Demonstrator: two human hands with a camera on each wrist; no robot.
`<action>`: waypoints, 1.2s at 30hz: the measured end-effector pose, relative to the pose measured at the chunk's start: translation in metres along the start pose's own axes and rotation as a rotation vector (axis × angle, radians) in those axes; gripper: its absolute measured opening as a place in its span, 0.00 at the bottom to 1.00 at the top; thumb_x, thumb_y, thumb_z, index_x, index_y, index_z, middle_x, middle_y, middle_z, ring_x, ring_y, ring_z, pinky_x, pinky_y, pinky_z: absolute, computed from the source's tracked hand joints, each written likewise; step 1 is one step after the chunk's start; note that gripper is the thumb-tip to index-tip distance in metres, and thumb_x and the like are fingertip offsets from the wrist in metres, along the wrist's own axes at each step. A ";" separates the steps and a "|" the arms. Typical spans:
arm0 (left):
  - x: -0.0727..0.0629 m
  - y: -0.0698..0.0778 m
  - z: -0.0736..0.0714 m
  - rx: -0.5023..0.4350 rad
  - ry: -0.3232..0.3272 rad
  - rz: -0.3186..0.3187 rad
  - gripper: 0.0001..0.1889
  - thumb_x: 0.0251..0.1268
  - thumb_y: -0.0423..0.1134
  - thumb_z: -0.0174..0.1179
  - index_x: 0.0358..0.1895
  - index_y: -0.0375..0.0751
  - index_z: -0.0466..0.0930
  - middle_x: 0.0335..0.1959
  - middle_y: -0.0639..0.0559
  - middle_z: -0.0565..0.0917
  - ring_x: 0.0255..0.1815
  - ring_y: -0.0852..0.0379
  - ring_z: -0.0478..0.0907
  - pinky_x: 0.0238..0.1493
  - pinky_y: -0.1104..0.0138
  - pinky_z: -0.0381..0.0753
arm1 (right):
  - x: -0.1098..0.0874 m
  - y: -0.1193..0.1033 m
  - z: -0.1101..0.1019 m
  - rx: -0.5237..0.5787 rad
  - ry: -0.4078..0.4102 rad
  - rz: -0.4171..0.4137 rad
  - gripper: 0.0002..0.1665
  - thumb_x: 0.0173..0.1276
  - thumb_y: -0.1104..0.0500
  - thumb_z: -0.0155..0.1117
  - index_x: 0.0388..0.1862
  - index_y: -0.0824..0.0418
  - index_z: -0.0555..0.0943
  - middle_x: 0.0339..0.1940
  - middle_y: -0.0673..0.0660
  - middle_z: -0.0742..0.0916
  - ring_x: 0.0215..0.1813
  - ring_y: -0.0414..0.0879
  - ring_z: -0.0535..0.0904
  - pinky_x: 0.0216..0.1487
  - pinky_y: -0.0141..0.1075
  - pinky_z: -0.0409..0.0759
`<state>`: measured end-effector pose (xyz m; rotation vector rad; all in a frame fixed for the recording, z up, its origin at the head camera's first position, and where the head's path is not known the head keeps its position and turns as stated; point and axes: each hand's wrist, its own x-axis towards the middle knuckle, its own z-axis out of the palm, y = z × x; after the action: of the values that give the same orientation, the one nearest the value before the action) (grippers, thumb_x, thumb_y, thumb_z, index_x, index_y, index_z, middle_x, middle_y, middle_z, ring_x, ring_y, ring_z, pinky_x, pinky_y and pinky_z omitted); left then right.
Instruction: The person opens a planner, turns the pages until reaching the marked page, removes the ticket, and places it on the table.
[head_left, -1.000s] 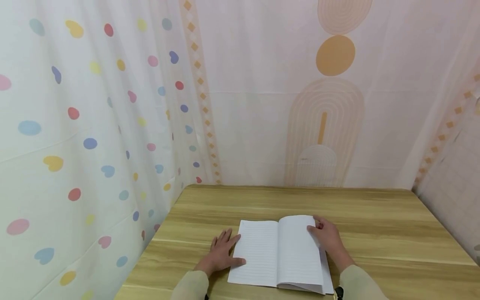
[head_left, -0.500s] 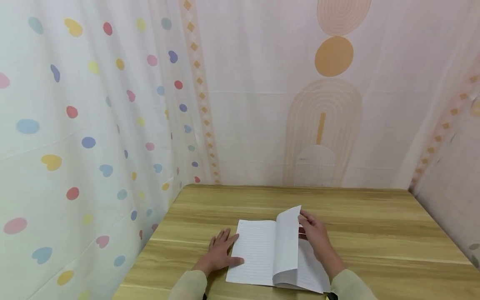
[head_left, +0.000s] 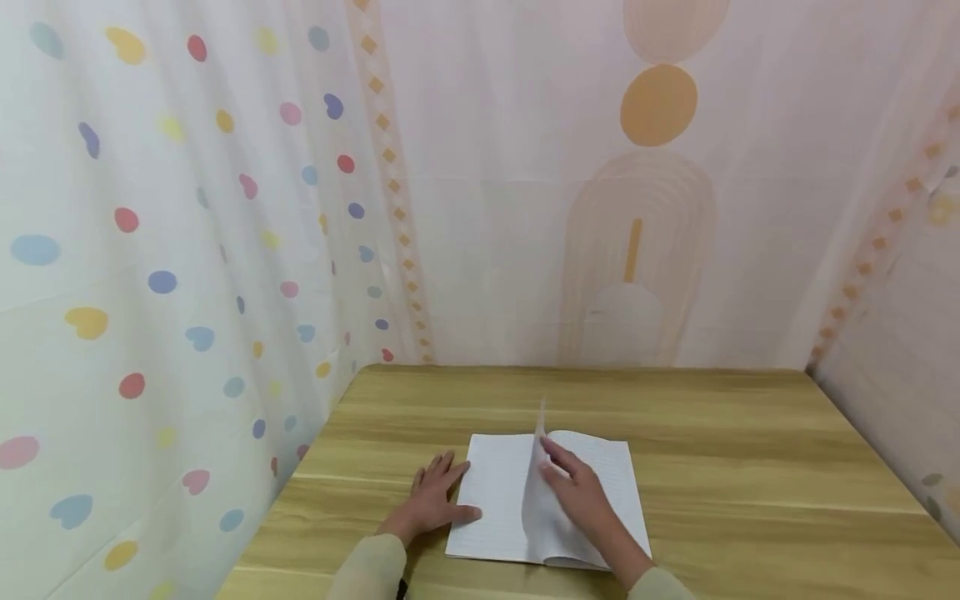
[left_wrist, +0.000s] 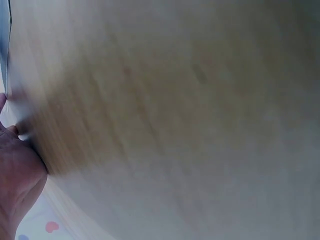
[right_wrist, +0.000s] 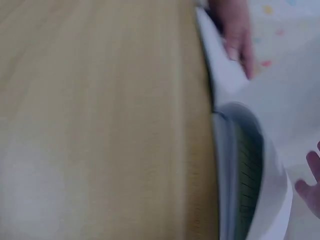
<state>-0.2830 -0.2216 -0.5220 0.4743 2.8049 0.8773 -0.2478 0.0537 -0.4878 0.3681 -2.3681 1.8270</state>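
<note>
An open lined notebook (head_left: 492, 521) lies on the wooden table, one page (head_left: 533, 492) standing nearly upright at its middle. My left hand (head_left: 433, 502) rests across the notebook's left edge, thumb on the page and fingers spread onto the table. Against the right side of the raised page is my right hand (head_left: 583, 496), its fingers extended rather than curled. In the right wrist view, the curving page (right_wrist: 275, 195) stands beside the fingers of my right hand (right_wrist: 312, 192). The left wrist view catches only part of my left hand (left_wrist: 20, 172) at its edge.
The wood-grain table (head_left: 735, 467) extends around the notebook on all sides. A dotted curtain (head_left: 187, 317) hangs along the left, and a pale patterned curtain (head_left: 487, 250) hangs behind the table's far edge.
My right hand has moved left from the notebook's right edge, bringing the page from lying on the right side up to nearly vertical. Its fingers have loosened from the page's edge. My left hand stays put.
</note>
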 end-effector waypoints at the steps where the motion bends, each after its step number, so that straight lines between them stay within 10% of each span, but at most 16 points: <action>1: 0.000 -0.001 -0.001 -0.004 0.006 -0.001 0.47 0.57 0.58 0.69 0.75 0.36 0.61 0.77 0.29 0.50 0.78 0.31 0.41 0.72 0.38 0.35 | -0.003 -0.001 0.004 -0.104 -0.027 -0.055 0.26 0.75 0.53 0.59 0.68 0.62 0.75 0.66 0.64 0.79 0.68 0.62 0.71 0.67 0.59 0.66; 6: 0.004 -0.002 -0.006 -0.063 0.069 -0.006 0.34 0.74 0.52 0.53 0.72 0.32 0.64 0.76 0.27 0.54 0.77 0.29 0.43 0.71 0.36 0.36 | -0.016 -0.004 0.025 -0.662 -0.197 -0.261 0.28 0.72 0.45 0.60 0.65 0.58 0.79 0.65 0.65 0.79 0.68 0.64 0.70 0.65 0.68 0.60; 11: 0.009 0.000 -0.007 -0.162 0.122 -0.043 0.30 0.83 0.47 0.30 0.70 0.23 0.64 0.74 0.26 0.57 0.77 0.29 0.45 0.71 0.36 0.35 | -0.024 -0.002 0.036 -0.934 -0.336 -0.230 0.31 0.66 0.38 0.64 0.64 0.51 0.80 0.68 0.62 0.76 0.72 0.61 0.65 0.68 0.67 0.56; 20: 0.004 -0.003 -0.004 0.019 0.030 -0.009 0.48 0.60 0.60 0.66 0.76 0.36 0.59 0.77 0.31 0.52 0.78 0.32 0.43 0.72 0.37 0.37 | -0.023 0.005 0.034 -0.940 -0.377 -0.193 0.31 0.65 0.41 0.66 0.63 0.53 0.80 0.69 0.63 0.75 0.73 0.62 0.64 0.68 0.66 0.58; 36: -0.001 0.000 -0.001 -0.010 -0.022 0.009 0.44 0.59 0.58 0.68 0.75 0.40 0.63 0.78 0.30 0.48 0.78 0.31 0.38 0.72 0.37 0.32 | -0.014 0.025 0.005 -0.791 -0.256 -0.043 0.40 0.66 0.44 0.67 0.69 0.66 0.72 0.71 0.71 0.70 0.73 0.67 0.62 0.69 0.66 0.56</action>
<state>-0.2821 -0.2225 -0.5210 0.4924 2.7797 0.8815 -0.2404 0.0566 -0.5156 0.5534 -2.9624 0.7314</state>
